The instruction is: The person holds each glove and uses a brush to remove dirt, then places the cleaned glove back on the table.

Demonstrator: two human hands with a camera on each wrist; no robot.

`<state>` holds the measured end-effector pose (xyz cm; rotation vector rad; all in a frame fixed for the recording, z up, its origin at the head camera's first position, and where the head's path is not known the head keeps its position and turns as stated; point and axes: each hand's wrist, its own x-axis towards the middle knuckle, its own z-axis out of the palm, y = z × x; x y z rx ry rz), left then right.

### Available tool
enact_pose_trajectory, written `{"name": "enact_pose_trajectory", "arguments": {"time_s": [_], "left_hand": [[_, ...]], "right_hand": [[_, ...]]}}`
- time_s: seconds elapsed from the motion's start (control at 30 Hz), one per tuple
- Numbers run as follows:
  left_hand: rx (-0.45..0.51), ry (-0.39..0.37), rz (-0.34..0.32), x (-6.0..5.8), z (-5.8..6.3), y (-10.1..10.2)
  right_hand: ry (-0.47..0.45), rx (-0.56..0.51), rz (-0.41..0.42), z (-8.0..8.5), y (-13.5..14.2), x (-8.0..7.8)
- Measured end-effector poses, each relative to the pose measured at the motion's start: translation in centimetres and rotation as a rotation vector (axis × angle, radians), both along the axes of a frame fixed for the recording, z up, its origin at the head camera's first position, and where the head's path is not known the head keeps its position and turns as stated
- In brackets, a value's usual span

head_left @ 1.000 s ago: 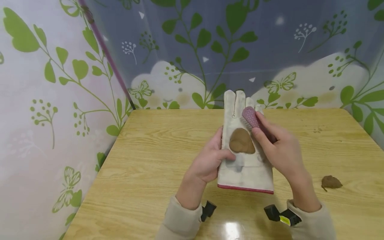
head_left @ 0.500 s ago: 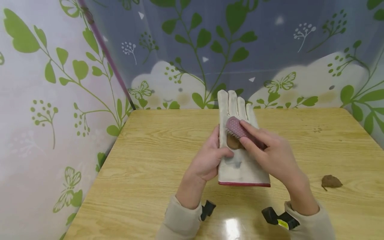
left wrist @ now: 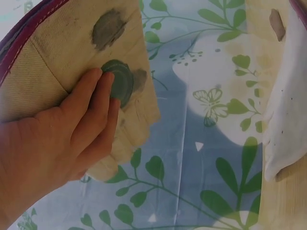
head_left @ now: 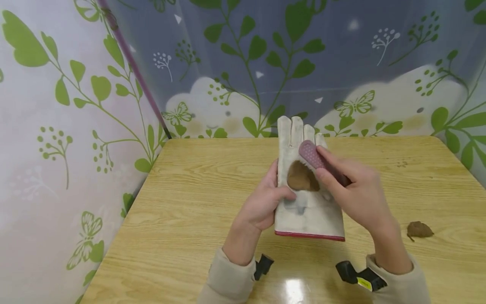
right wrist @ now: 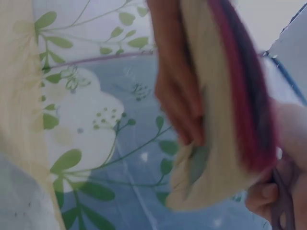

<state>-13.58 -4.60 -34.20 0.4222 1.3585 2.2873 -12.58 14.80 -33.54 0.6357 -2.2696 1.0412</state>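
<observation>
In the head view, the left hand [head_left: 258, 202] grips a cream cloth glove [head_left: 311, 217] right of the middle of the frame, thumb on the near face and fingers behind it. The glove is raised over the desk [head_left: 190, 202], its finger ends pointing to the top of the frame and its red-edged cuff lowest. A brown patch [head_left: 301, 175] sits at its middle, with a grey stain [head_left: 301, 204] just below. The right hand [head_left: 360, 194] pinches a dotted mauve brush [head_left: 312, 155] between fingers and thumb; its bristles show at the patch's upper right edge, though I cannot tell whether they touch it.

The left wrist view shows the far face, hidden from the head camera: the left fingertips lie close together against a green disc [left wrist: 125, 84] on the glove, and a dark oval patch [left wrist: 108, 29] lies near the top.

The right wrist view is blurred; there the cuff hangs large right of centre, and the brush's handle appears at lower right in the right hand's curled grip.

A brown lump [head_left: 419, 230] rests on the desk at the right of the head view. Patterned wallpaper [head_left: 265, 63] fills the upper frame.
</observation>
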Motion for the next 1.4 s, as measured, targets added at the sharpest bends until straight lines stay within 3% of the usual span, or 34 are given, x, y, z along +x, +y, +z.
{"name": "enact_pose_trajectory", "arguments": {"time_s": [0.13,0.23,0.4,0.63,0.73,0.8,0.87,0.97,1.2,1.3,1.4], "left_hand": [[0.028,-0.007,0.024,-0.1,0.0,0.0],[0.045,-0.008,0.032,-0.1,-0.1,0.0],[0.05,-0.014,0.02,0.0,-0.1,0.2],[0.043,-0.021,0.018,0.1,0.0,0.1],[0.04,-0.018,0.016,0.2,0.1,0.0],[0.038,-0.017,0.016,0.2,0.2,-0.1],[0.036,-0.013,0.024,0.1,0.2,-0.1],[0.037,-0.01,0.036,0.0,0.2,-0.1],[-0.009,-0.022,0.089,-0.1,-0.1,0.3],[-0.022,-0.025,0.103,-0.1,-0.1,0.3],[-0.025,-0.017,0.103,-0.1,0.0,0.2]], "right_hand": [[-0.02,0.124,0.049,0.2,-0.6,0.5],[-0.046,0.158,0.0,0.1,-0.9,0.4],[-0.043,0.126,-0.075,-0.4,-0.6,0.0],[-0.132,0.056,-0.153,-0.5,0.3,-0.4],[-0.118,0.018,-0.135,-0.2,0.4,-0.1],[-0.077,0.017,-0.067,0.1,0.1,0.2],[-0.036,0.052,0.005,0.3,-0.3,0.5],[-0.016,0.14,0.04,0.5,-1.0,0.9],[-0.053,0.185,-0.152,-0.3,-0.5,0.1],[-0.098,0.16,-0.175,-0.7,0.3,-0.4],[-0.13,0.102,-0.137,-0.5,0.5,-0.3]]}}
